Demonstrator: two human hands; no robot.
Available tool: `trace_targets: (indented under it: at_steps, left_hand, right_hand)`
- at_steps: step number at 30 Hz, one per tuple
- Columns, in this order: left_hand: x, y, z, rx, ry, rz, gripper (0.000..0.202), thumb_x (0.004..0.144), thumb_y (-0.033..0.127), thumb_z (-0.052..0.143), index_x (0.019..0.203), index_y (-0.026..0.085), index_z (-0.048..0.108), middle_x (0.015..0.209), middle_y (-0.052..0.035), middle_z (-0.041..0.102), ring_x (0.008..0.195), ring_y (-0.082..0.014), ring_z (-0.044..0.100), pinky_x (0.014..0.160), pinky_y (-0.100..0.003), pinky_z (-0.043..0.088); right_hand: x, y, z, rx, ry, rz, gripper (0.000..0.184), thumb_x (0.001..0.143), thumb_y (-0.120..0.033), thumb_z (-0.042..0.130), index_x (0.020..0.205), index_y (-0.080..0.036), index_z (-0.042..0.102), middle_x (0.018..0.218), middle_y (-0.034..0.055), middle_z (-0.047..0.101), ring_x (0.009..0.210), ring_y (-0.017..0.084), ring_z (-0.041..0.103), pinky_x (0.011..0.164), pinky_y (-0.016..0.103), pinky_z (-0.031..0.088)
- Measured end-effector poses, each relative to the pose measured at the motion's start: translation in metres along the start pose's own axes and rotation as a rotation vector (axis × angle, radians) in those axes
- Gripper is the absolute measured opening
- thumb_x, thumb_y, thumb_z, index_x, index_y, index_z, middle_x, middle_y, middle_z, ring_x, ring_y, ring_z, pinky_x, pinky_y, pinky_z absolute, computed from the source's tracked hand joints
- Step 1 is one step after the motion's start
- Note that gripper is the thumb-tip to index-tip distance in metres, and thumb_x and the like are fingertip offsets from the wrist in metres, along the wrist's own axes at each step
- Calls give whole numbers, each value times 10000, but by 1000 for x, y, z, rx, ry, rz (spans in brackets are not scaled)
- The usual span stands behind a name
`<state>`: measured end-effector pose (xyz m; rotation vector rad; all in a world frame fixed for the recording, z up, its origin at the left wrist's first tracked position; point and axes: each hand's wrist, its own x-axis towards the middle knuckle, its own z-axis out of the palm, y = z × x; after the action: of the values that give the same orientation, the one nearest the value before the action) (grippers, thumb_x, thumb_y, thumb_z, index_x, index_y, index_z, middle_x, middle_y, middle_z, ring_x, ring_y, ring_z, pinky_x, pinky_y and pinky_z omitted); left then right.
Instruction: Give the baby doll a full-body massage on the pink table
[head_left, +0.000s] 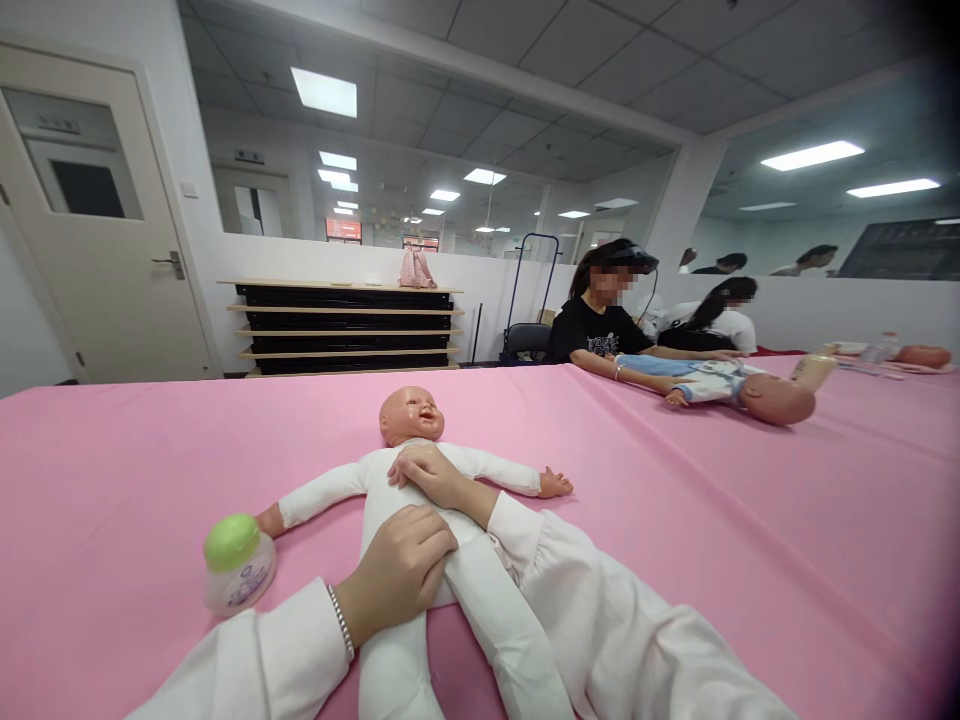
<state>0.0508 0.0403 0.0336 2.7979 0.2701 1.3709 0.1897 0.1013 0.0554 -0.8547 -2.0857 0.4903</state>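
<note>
A baby doll [379, 500] with a white cloth body lies on its back, head away from me and arms spread out. My right hand [435, 477] rests palm down on its chest, the fingers slightly bent and apart. Lower on the belly is my left hand [401, 560], fingers curled in and fingertips tucked out of sight; whatever they may hold is hidden. By the doll's hand at the left stands a round clear jar [244, 580] with a green lid [232, 543].
Pink cloth [112, 480] covers the table. Across it, a co-worker [604, 325] in black has their arms around another doll [772, 398] in blue and white clothes. A pale bottle [812, 370] is beside that doll. Behind stand stacked black shelves [345, 325].
</note>
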Motion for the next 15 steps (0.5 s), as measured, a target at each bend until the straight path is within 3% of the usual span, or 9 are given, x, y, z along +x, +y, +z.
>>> trace_targets:
  at_steps: [4,7,9,11,13,15]
  left_hand:
    - [6,2,-4,-133,-129,147,335,837,110,386,1101,170,583,1037,-82,675,982,-175,609,872,-341,486]
    - [10,3,-3,-137,-198,71,362,829,109,402,1134,188,582,1097,-64,667,1050,-172,593,939,-352,459]
    - [9,3,0,-93,-182,-29,357,812,86,405,1095,182,601,1064,-60,676,1016,-178,600,921,-362,467]
    - [6,2,3,-26,-121,-105,324,792,66,402,1005,168,624,987,-67,684,943,-194,606,849,-372,490]
    - [2,1,4,36,-56,-129,283,787,54,388,879,163,633,863,-69,677,827,-196,597,739,-356,498]
    - [-1,0,4,52,-13,-92,266,796,58,378,789,162,622,757,-63,650,725,-182,571,653,-324,483]
  right_hand:
    - [2,-3,-1,-134,-97,-3,502,953,-453,311,789,-176,697,889,48,714,935,149,636,932,315,441]
    - [5,1,3,-366,-119,44,310,938,-336,415,1003,-225,697,1195,44,631,1205,194,507,1067,417,315]
    - [6,6,5,-454,-81,101,276,921,-315,456,1059,-237,681,1295,54,560,1283,227,429,1085,469,274]
    - [6,8,6,-400,-36,119,300,931,-326,430,1011,-214,697,1228,65,609,1236,223,481,1062,446,318]
    - [5,8,5,-258,-21,96,406,951,-362,367,855,-174,713,994,66,706,1054,188,604,972,365,419]
    - [2,5,2,-160,-35,68,467,942,-411,373,714,-150,687,774,55,713,825,155,655,816,288,490]
